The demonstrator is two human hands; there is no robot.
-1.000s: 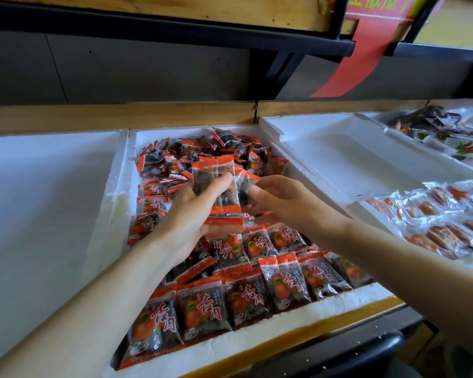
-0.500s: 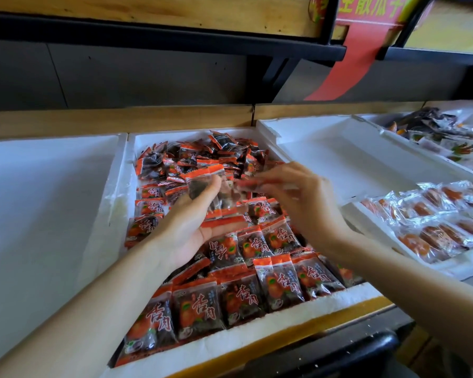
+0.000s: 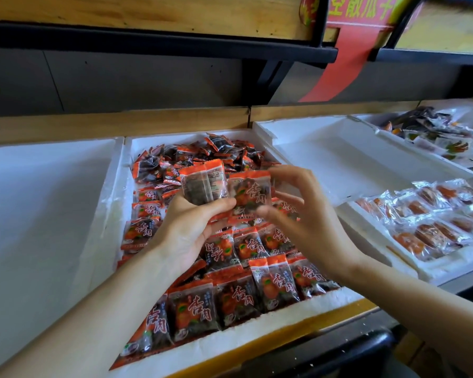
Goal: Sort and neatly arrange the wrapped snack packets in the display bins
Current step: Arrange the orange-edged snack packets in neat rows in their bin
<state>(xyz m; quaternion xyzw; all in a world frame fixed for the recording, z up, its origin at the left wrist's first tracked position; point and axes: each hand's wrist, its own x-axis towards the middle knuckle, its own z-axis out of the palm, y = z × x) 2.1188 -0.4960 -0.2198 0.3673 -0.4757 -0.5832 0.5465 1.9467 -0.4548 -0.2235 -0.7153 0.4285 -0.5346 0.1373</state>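
Your left hand [image 3: 191,222] has risen since a second ago, fingers curled round stack of apricot-snack packets [image 3: 202,184], backs showing. Your right hand [image 3: 306,214] now pinches single packet [image 3: 250,190] turned face-out, touching stack's right edge, above mid foam bin [image 3: 230,347]. Likely joins stack next; far heap [image 3: 202,154] unsorted.

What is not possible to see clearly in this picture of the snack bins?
Head view:
- Middle bin: what lies under the left hand is hidden.
- Right hand grip on the printed packet: blurred thumb.
- Red sign text: cut by top edge.
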